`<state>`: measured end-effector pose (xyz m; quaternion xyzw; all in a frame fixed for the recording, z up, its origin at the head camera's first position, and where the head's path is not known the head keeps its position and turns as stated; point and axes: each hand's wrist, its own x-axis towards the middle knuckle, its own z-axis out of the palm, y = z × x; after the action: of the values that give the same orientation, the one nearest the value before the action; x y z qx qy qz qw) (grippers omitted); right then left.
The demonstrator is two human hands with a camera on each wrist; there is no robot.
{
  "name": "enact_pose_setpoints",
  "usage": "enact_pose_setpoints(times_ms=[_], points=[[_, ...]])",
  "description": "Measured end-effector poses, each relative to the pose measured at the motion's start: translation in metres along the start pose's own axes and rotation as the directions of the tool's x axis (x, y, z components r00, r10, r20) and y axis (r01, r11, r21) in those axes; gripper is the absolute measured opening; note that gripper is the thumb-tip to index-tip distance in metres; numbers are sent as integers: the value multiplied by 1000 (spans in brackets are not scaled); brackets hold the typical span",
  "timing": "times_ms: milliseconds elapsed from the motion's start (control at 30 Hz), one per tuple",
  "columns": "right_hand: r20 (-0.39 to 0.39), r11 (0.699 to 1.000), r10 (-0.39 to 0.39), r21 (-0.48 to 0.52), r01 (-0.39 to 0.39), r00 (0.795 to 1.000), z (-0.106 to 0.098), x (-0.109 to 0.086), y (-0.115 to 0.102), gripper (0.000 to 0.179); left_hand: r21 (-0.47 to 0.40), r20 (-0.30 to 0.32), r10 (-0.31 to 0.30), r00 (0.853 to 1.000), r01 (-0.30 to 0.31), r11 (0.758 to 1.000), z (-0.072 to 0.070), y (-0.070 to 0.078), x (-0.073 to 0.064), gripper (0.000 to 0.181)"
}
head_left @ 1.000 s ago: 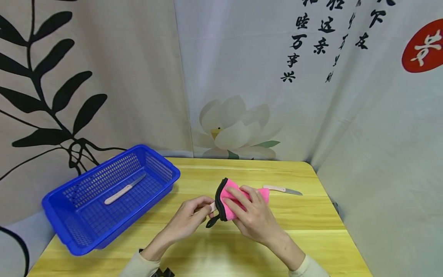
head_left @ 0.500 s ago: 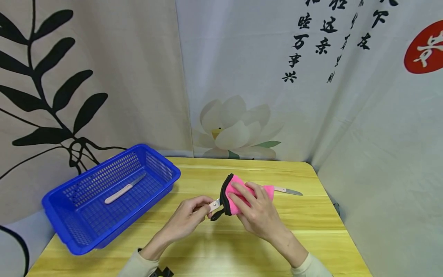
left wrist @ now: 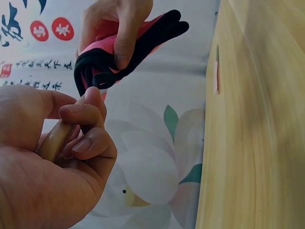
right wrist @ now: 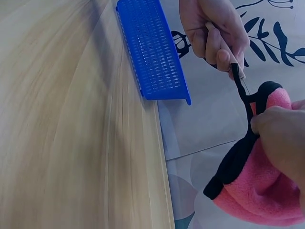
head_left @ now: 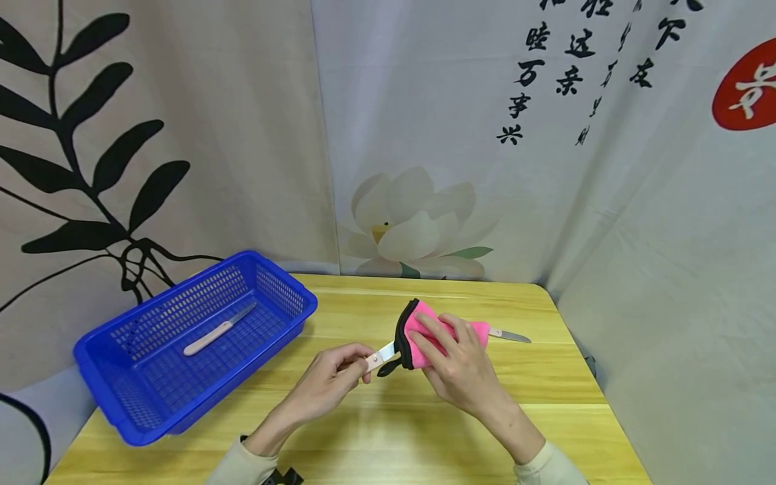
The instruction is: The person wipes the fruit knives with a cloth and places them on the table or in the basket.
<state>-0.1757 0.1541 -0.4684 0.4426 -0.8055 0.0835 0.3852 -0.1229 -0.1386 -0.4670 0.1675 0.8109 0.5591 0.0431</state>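
Head: yellowish wood-grain counter (head_left: 376, 444). Left hand (head_left: 332, 378) grips a smooth, pale-handled knife (head_left: 374, 360); its blade runs into a bunched pink cloth (head_left: 415, 333), black-edged, clasped by the right hand (head_left: 459, 367). Another knife (head_left: 219, 330) lies in a perforated blue basket (head_left: 118, 397).

Left wrist: fingers (left wrist: 91, 143) curl round the rounded handle (left wrist: 56, 141).

Right wrist: cloth plush, black strap (right wrist: 239, 85) beside the blade.

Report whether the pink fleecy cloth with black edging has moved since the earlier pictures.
Yes: in the head view, the pink cloth moved right and upward, farther from the blue rectangular plastic basket.
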Motion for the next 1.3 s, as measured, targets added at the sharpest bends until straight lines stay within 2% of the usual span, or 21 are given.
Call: enact_pose_setpoints(times_ms=[167, 600, 800, 900, 1033, 1300], points=[[3, 1000, 9, -5, -9, 1000, 0, -1, 3, 53, 0, -4, 7, 1000, -7, 1000, 0, -1, 0, 22], [-14, 1000, 25, 1, -25, 1000, 0, -3, 14, 52, 7, -7, -25, 1000, 25, 1000, -2, -2, -2, 23], [-74, 999, 46, 1, -47, 996, -4, -4, 22, 39, -9, -4, -63, 998, 63, 998, -3, -3, -2, 23], [-141, 999, 26, 25, -22, 990, -6, 0, 20, 36, -15, -17, -81, 997, 81, 997, -3, -3, -2, 23], [-206, 997, -34, 63, 48, 978, -7, 9, 8, 35, -21, -26, -92, 995, 91, 996, -3, -2, -1, 23], [-201, 984, -135, 89, 155, 970, -1, 20, -20, 35, -9, -20, -65, 998, 65, 998, -1, 0, 0, 22]])
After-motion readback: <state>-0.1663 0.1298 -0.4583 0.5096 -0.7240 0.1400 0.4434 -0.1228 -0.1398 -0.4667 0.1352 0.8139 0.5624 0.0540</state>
